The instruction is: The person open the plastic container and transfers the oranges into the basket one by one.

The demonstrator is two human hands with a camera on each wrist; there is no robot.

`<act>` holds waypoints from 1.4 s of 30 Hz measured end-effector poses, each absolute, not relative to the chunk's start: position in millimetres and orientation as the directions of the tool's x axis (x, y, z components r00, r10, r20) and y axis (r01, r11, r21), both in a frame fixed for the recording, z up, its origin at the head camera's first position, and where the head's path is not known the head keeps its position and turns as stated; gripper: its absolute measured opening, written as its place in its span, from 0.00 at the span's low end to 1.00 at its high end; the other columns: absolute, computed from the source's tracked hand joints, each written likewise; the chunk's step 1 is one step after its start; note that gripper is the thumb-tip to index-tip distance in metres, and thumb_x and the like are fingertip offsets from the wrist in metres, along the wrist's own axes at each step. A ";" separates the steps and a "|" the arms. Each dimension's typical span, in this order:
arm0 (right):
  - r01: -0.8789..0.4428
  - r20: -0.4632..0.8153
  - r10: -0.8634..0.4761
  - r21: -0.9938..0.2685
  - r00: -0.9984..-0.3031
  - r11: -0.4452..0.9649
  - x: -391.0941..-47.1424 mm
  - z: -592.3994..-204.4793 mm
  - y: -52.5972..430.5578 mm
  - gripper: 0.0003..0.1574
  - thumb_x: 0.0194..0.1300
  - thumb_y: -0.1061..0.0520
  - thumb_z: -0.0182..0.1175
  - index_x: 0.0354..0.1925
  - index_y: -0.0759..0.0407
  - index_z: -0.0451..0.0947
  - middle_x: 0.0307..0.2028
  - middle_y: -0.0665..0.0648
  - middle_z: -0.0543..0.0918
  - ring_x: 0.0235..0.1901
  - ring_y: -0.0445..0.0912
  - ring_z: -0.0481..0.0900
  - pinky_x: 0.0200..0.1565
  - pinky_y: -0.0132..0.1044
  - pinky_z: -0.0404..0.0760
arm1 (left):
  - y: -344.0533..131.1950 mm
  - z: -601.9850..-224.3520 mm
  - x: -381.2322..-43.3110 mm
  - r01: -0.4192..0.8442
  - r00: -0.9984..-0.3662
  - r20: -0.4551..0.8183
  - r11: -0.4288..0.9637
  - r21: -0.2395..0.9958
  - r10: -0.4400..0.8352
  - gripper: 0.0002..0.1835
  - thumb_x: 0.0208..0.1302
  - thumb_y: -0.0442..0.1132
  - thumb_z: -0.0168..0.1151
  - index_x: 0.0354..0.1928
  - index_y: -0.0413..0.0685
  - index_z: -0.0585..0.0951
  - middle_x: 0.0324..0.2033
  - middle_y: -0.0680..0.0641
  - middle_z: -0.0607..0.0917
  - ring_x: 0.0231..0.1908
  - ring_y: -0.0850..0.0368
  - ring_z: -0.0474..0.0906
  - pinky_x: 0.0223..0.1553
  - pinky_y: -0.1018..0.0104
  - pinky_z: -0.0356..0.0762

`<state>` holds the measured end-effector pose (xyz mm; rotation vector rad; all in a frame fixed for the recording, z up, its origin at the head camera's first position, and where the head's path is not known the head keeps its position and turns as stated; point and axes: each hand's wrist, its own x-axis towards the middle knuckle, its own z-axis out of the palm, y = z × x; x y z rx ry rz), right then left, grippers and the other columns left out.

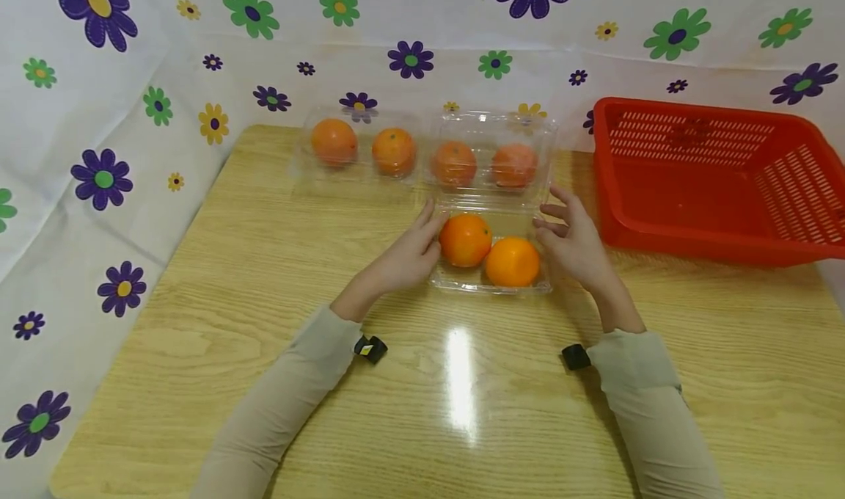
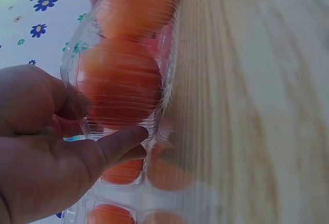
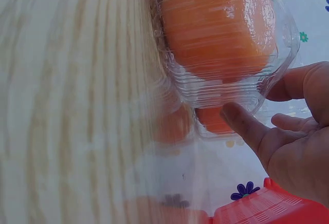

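Note:
Before me on the table stands a clear plastic clamshell box [image 1: 490, 289] with two oranges inside: the left orange [image 1: 465, 240] and, nearer me, the right orange [image 1: 513, 262]. Its clear lid [image 1: 495, 121] seems raised at the back. My left hand [image 1: 411, 253] grips the box's left side, one fingertip low on the ribbed wall [image 2: 121, 116] in the left wrist view. On the opposite side my right hand [image 1: 576, 243] holds the wall and rim, fingers spread. Part of its fingers shows through the plastic in the right wrist view.
Behind, a clear box holds two oranges, the far-left orange [image 1: 334, 142] and its neighbour [image 1: 394, 152]. Two more oranges [image 1: 453, 164] show through clear plastic beside them. A red basket [image 1: 700, 243] stands at the right. Flowered cloth [image 1: 449, 22] hangs behind the wooden table [image 1: 396, 425].

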<state>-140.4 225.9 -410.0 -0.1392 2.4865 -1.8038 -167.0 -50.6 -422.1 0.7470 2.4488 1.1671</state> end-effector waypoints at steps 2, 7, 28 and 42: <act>-0.038 0.002 -0.112 -0.949 -0.994 0.312 -140.4 -410.3 227.0 0.43 0.65 0.69 0.52 0.73 0.61 0.44 0.63 0.72 0.65 0.57 0.63 0.72 0.49 0.30 0.77 | -50.9 -421.3 -167.0 0.315 -0.807 -0.077 0.538 0.782 0.585 0.29 0.70 0.32 0.41 0.72 0.37 0.53 0.72 0.37 0.35 0.72 0.47 0.33 0.70 0.54 0.43; -0.037 -0.004 -0.123 -0.942 -0.992 0.333 -138.4 -409.9 229.4 0.44 0.65 0.68 0.53 0.73 0.59 0.44 0.63 0.71 0.64 0.55 0.64 0.74 0.47 0.30 0.78 | -54.1 -420.2 -168.8 0.281 -0.786 -0.135 0.542 0.792 0.604 0.31 0.69 0.35 0.43 0.73 0.40 0.51 0.73 0.37 0.38 0.72 0.47 0.33 0.70 0.53 0.40; -0.144 0.011 -0.187 -0.684 -0.982 0.715 -126.5 -383.4 209.3 0.39 0.63 0.57 0.57 0.70 0.60 0.55 0.64 0.69 0.59 0.58 0.63 0.65 0.57 0.59 0.68 | -72.0 -414.5 -176.6 0.049 -0.681 -0.190 0.303 0.952 0.707 0.49 0.62 0.32 0.57 0.74 0.51 0.35 0.74 0.49 0.36 0.70 0.39 0.48 0.64 0.52 0.61; -0.188 0.023 -0.230 -0.657 -0.973 0.730 -128.0 -385.2 208.0 0.30 0.67 0.58 0.52 0.66 0.62 0.63 0.64 0.65 0.66 0.62 0.60 0.63 0.61 0.57 0.64 | -78.7 -417.2 -178.2 0.020 -0.632 -0.207 0.284 0.959 0.746 0.46 0.67 0.30 0.50 0.74 0.57 0.32 0.73 0.53 0.32 0.69 0.44 0.54 0.62 0.56 0.65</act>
